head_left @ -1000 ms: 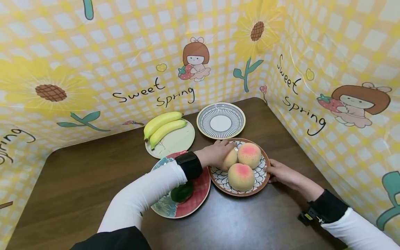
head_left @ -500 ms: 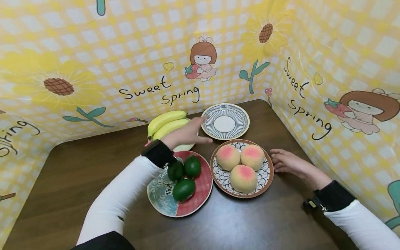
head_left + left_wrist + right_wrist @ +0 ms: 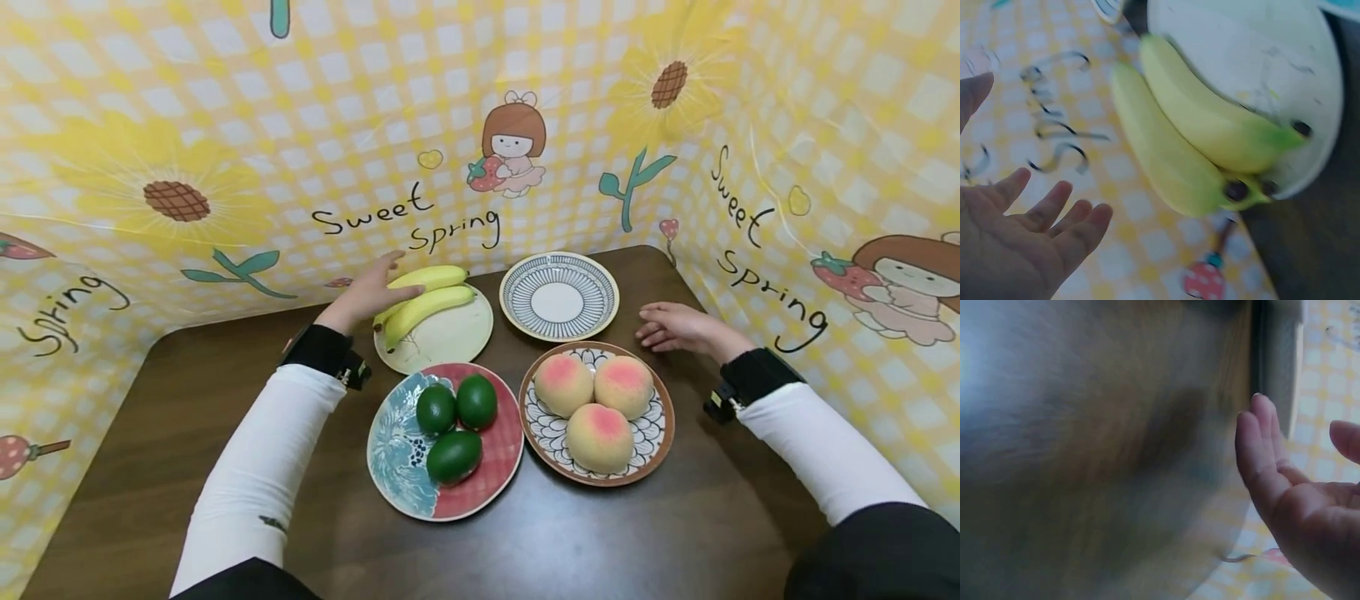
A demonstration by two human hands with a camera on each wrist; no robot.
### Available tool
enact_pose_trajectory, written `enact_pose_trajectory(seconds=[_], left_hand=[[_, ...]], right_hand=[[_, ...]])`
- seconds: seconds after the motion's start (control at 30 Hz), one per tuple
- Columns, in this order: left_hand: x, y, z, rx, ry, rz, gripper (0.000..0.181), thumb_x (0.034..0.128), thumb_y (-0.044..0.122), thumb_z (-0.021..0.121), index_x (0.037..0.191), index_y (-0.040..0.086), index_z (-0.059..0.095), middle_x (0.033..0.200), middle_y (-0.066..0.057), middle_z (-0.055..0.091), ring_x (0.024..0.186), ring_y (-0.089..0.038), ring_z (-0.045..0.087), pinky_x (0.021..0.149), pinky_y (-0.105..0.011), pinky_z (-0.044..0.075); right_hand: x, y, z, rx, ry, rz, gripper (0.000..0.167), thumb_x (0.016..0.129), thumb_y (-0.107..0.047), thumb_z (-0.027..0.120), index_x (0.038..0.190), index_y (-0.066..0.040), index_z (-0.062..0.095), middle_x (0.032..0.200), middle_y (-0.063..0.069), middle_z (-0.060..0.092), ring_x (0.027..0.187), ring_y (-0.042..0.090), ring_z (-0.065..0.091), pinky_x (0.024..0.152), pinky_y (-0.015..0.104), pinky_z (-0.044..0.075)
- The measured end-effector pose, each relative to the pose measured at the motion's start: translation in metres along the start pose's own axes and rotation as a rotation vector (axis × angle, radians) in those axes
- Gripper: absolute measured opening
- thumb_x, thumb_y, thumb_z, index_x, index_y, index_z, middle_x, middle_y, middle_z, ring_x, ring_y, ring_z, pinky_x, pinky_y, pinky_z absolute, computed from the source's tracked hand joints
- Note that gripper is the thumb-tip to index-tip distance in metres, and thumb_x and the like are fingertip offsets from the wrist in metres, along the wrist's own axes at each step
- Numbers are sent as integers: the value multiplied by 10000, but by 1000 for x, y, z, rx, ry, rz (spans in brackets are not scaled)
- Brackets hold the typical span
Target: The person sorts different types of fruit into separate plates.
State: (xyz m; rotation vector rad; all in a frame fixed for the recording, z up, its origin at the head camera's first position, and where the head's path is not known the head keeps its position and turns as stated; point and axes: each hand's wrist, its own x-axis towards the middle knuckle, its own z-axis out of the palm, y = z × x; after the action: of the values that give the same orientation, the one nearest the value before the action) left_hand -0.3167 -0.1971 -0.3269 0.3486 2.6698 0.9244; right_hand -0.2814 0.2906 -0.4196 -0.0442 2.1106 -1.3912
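Over the left end of the yellow bananas (image 3: 429,315) hovers my left hand (image 3: 365,293), its fingers spread and holding nothing. In the left wrist view the palm and fingers stand apart from the bananas (image 3: 1204,125), which lie on a cream plate (image 3: 450,346). My right hand (image 3: 678,327) is above the table, right of the blue-striped plate (image 3: 517,292), with loosely bent fingers and nothing in them. Three peaches (image 3: 600,437) rest on a brown-rimmed patterned plate (image 3: 658,450) just below that hand. The right wrist view is badly blurred apart from the hand.
A red and blue plate (image 3: 487,492) carries three dark green fruits (image 3: 454,457), perhaps avocados or limes, at the front middle. The plates stand close together on a brown table (image 3: 225,400). A yellow checked cloth (image 3: 337,108) walls the back and right sides.
My left hand has let go of a peach on the brown-rimmed plate and moved left to the bananas. The right hand has left that plate's rim and moved further back toward the striped plate.
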Motion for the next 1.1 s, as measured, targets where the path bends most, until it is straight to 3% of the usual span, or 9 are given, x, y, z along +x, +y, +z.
enact_pose_trajectory(seconds=[0.1, 0.23, 0.47, 0.6, 0.87, 1.1], left_hand=[[1, -13, -4, 6, 50, -37, 821, 1037, 336, 575, 1643, 40, 106, 1675, -299, 188, 1538, -487, 238, 1245, -621, 257], [7, -29, 1, 37, 86, -78, 780, 1045, 336, 545, 1633, 19, 143, 1674, -297, 193, 1528, -493, 251, 1241, -621, 262], [30, -49, 16, 152, 119, -56, 697, 1038, 266, 561, 1584, -55, 269, 1657, -307, 230, 1546, -485, 204, 1265, -596, 224], [40, -54, 17, 219, 115, -61, 686, 1041, 277, 564, 1577, -53, 292, 1654, -299, 247, 1542, -487, 211, 1269, -588, 216], [65, -55, 29, 265, 141, -106, 751, 1033, 355, 586, 1606, 6, 248, 1660, -296, 228, 1534, -490, 226, 1239, -609, 274], [73, -61, 42, 311, 157, -150, 690, 1044, 342, 571, 1590, 30, 288, 1614, -286, 328, 1440, -491, 388, 1153, -621, 386]], right_hand=[[18, -3, -2, 6, -39, 10, 680, 1128, -289, 280, 1576, 144, 7, 1160, 77, 663, 912, 33, 644, 875, 248, 554], [36, -3, 2, 46, -87, 21, 683, 1128, -297, 273, 1573, 142, -1, 1135, 63, 635, 913, 40, 641, 869, 233, 549], [58, -12, 8, 127, -79, 23, 562, 1126, -220, 261, 1544, 112, 86, 996, -38, 580, 836, 57, 624, 809, 211, 550], [68, -18, 10, 130, -68, 28, 529, 1120, -151, 254, 1555, 101, 88, 911, -67, 581, 793, 55, 606, 785, 206, 539], [70, -21, 14, 149, 1, 42, 508, 1113, -130, 257, 1552, 85, 118, 847, -82, 573, 781, 62, 576, 753, 196, 518], [69, -18, 16, 163, 9, 43, 485, 1110, -115, 258, 1535, 92, 151, 812, -86, 589, 768, 69, 575, 758, 209, 507]])
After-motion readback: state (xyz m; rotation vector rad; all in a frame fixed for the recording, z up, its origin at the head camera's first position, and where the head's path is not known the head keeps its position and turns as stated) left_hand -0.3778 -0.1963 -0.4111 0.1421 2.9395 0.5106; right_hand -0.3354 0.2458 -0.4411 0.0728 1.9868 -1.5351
